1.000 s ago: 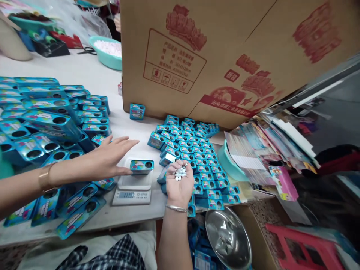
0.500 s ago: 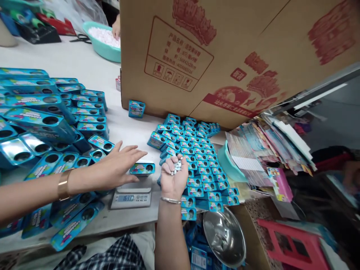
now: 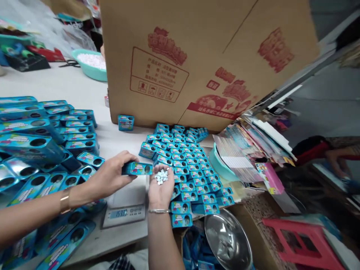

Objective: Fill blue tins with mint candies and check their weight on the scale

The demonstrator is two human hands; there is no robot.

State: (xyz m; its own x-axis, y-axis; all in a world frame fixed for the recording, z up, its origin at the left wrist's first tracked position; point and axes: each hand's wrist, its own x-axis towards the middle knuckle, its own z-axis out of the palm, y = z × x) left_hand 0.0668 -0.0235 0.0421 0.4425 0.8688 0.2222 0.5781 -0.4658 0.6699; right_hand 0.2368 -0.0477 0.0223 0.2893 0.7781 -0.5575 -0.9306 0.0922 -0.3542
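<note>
My left hand (image 3: pixel 109 175) grips a small blue candy box (image 3: pixel 137 169) by its far end, just above the digital scale (image 3: pixel 123 216). A dark round opening shows on the box's upper face, at the end near my other hand. Palm up, my right hand (image 3: pixel 160 197) cups a small heap of pale candies (image 3: pixel 162 177), right beside that opening. Closely packed rows of similar blue boxes (image 3: pixel 194 170) stand to the right of this hand. More blue boxes (image 3: pixel 42 140) are piled at the left, partly behind my left forearm.
A big cardboard carton (image 3: pixel 174 63) stands across the back, with a single blue box (image 3: pixel 125 123) before it. Further back is a teal basin (image 3: pixel 95 74) of pale candies. A teal container (image 3: pixel 221 165), a steel bowl (image 3: pixel 229 240) and a red stool (image 3: pixel 306 243) are to the right.
My left hand has closed on the candy box and lifted it off the scale. My right hand has opened out, showing more of the candies. The view has shifted, and the scale's reading has changed.
</note>
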